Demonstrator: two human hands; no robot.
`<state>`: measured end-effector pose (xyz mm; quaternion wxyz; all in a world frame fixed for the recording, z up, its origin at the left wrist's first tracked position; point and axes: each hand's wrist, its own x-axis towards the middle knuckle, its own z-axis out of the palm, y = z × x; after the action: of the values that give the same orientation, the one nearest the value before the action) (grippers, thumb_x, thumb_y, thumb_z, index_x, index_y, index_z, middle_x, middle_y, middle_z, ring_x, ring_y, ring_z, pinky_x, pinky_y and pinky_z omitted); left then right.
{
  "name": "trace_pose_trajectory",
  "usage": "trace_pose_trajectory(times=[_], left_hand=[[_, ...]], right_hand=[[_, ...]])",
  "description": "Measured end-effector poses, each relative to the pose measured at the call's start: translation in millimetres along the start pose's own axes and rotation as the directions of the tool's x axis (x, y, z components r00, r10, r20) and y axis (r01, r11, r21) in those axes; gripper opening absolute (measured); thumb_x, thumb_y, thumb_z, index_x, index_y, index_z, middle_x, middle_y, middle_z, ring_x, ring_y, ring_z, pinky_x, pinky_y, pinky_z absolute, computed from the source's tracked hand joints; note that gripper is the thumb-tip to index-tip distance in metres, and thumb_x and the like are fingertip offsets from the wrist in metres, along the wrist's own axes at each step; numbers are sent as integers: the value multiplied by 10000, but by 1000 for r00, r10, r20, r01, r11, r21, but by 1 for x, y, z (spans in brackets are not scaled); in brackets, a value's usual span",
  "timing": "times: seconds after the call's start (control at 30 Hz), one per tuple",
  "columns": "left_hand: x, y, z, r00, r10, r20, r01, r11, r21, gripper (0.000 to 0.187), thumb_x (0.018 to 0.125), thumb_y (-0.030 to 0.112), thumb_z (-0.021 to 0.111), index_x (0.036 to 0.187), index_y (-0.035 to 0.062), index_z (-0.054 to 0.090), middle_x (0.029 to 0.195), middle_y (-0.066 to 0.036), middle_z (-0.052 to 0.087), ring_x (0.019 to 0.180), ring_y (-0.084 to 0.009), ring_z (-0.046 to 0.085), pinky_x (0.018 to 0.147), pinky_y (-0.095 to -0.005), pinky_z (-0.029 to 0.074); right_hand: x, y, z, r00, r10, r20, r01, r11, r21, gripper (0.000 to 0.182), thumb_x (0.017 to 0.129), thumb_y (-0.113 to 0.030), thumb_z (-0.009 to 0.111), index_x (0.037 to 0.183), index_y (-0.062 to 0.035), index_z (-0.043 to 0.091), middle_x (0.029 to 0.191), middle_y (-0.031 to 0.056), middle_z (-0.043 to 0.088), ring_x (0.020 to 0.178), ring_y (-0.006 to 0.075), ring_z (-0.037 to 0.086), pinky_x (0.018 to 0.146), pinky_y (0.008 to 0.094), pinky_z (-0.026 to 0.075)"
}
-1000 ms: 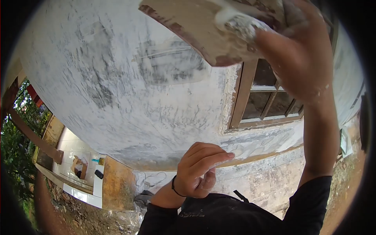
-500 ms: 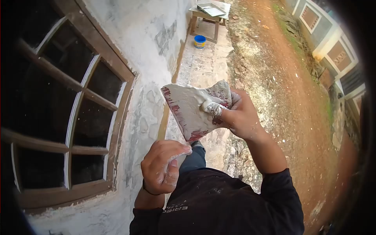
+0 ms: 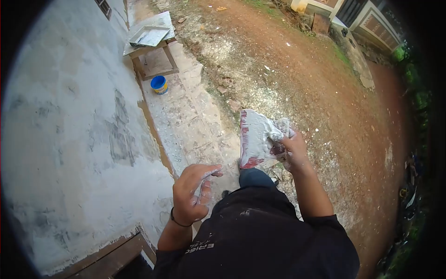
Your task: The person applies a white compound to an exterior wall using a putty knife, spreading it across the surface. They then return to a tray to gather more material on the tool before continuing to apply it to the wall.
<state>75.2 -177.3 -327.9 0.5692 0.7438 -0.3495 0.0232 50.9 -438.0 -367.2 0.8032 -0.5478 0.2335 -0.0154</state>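
My right hand (image 3: 293, 149) grips a flat red scraper board (image 3: 256, 137) smeared with white plaster, held in front of my chest over the ground. My left hand (image 3: 193, 192) hovers lower and to the left, fingers loosely curled with white plaster on the fingertips, holding nothing. It sits just left of the board's lower edge without touching it. A black band circles my left wrist. Both sleeves are black.
A grey-white plastered wall (image 3: 69, 139) fills the left. Along it runs a rough concrete strip (image 3: 190, 116), with a blue bucket (image 3: 159, 84) and a wooden bench (image 3: 151, 49) bearing a tray farther off. Red dirt ground (image 3: 325, 79) spreads right. A wooden frame corner (image 3: 116, 255) sits lower left.
My view has swung away from the window and along the wall toward the ground. The plaster board has come down from the wall to chest height; my left hand stays near it.
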Motion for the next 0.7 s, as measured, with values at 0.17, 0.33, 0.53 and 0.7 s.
trace_pose_trajectory(times=[0.17, 0.33, 0.53, 0.7], left_hand=[[103, -90, -43, 997, -48, -62, 55, 993, 109, 271, 782, -19, 439, 1010, -54, 580, 862, -167, 632, 773, -234, 631, 693, -304, 464], [206, -173, -90, 954, -130, -271, 186, 963, 195, 278, 811, 14, 440, 1054, -52, 559, 859, -167, 632, 768, -226, 627, 712, -313, 462], [297, -221, -166, 799, -118, -589, 306, 924, 231, 272, 797, -13, 447, 1032, -40, 582, 854, -156, 644, 773, -237, 639, 723, -316, 484], [376, -320, -222, 686, -218, -694, 375, 923, 81, 285, 827, 40, 438, 1066, -49, 564, 870, -158, 648, 806, -211, 625, 734, -297, 456]], right_hand=[[138, -12, 53, 995, 37, 95, -42, 998, 51, 224, 799, -108, 632, 983, 16, 596, 789, 47, 625, 606, 98, 571, 529, 226, 464], [316, -52, 143, 919, 65, 389, -52, 998, -43, 274, 777, -124, 646, 994, 31, 582, 805, 66, 630, 610, 104, 597, 513, 213, 490], [471, -128, 273, 744, 177, 645, -52, 977, -208, 219, 796, -82, 657, 990, 4, 605, 833, 34, 632, 683, 93, 603, 569, 218, 502], [600, -138, 350, 745, 227, 628, -54, 958, -282, 241, 788, -74, 667, 994, 25, 590, 835, 45, 630, 664, 96, 599, 550, 218, 506]])
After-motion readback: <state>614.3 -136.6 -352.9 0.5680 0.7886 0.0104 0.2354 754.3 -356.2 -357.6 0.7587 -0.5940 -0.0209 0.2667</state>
